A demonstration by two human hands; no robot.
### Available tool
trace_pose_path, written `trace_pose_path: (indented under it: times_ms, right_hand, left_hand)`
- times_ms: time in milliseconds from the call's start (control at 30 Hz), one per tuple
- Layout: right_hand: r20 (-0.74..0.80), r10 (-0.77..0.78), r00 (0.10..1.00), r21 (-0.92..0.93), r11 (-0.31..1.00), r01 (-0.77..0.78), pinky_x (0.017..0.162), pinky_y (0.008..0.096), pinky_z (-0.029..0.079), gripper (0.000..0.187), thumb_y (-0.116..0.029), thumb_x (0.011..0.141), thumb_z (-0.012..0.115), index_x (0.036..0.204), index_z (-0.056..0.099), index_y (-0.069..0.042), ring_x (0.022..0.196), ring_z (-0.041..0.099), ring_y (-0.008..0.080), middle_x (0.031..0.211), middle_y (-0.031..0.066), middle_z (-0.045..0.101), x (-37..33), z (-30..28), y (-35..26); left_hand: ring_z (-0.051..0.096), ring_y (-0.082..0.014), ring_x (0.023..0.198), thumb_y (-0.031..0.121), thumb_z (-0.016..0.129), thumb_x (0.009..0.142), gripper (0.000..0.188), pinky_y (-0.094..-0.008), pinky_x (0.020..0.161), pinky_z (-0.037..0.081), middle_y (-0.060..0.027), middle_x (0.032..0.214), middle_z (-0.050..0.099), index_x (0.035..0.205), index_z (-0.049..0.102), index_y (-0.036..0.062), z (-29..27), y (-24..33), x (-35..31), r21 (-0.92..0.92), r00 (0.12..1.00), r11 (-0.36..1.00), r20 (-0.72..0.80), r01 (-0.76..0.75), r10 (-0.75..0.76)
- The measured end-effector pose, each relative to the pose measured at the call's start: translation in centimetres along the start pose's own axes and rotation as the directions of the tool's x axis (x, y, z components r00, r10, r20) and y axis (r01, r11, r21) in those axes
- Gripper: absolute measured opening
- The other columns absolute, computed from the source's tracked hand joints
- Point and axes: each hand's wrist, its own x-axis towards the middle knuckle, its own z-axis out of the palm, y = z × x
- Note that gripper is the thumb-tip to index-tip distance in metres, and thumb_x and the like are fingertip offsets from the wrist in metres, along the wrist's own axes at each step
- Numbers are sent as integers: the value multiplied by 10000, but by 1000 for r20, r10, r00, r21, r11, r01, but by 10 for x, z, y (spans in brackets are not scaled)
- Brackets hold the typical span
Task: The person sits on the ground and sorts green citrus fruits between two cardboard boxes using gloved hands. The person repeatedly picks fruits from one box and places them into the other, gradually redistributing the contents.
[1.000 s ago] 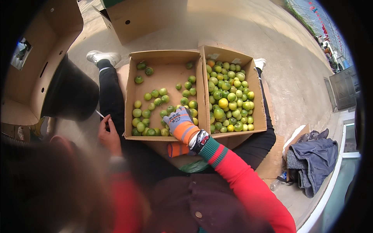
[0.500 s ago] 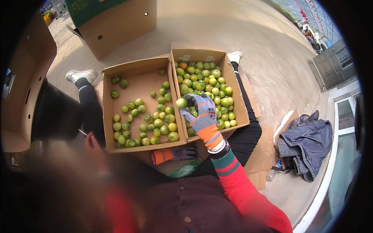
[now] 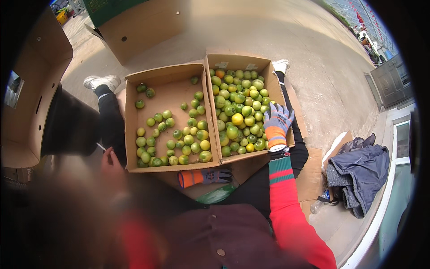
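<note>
My right hand (image 3: 278,120), in a grey and orange work glove, lies over the tomatoes at the right wall of the right cardboard box (image 3: 283,92). Its fingers are spread; whatever is under the palm is hidden. Green and yellowish tomatoes (image 3: 237,119) fill that box, with an orange one near its far left corner. The left cardboard box (image 3: 170,89) stands against it, with loose tomatoes (image 3: 178,144) and bare bottom between them. My bare left hand (image 3: 112,162), partly blurred, is left of the boxes, pinching a cigarette (image 3: 101,146).
A second glove (image 3: 204,176) and a green plastic bag (image 3: 216,194) lie before the boxes. My legs flank the boxes. A dark bin (image 3: 67,125) and tall cartons (image 3: 143,29) stand left and behind. Right are a dark jacket (image 3: 358,172) and a plastic bottle (image 3: 319,204).
My right hand has moved right, from above the boxes' shared wall to the right box's far side. The pale green tomato it held is no longer visible in it. My left hand keeps the cigarette.
</note>
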Motion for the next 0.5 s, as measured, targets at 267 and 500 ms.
trace_pose_path:
  times_ms: [267, 500]
  right_hand:
    - [-403, -378, 834, 566, 613, 551, 1054, 478, 286, 350, -183, 793, 649, 1138, 623, -131, 1048, 555, 240, 1109, 45, 620, -50, -109, -111]
    - [380, -662, 646, -110, 662, 742, 1113, 499, 172, 242, -173, 875, 446, 957, 666, -119, 993, 594, 264, 900, 82, 675, -66, -60, -187]
  left_hand:
    - [592, -157, 673, 167, 562, 920, 195, -289, 633, 465, -79, 797, 652, 1040, 672, 61, 14, -18, 3, -95, 995, 992, -64, -81, 75]
    - [603, -153, 751, 173, 541, 932, 210, -289, 694, 473, -85, 907, 668, 1066, 659, 63, 25, -15, 2, -153, 999, 988, 5, -32, 33]
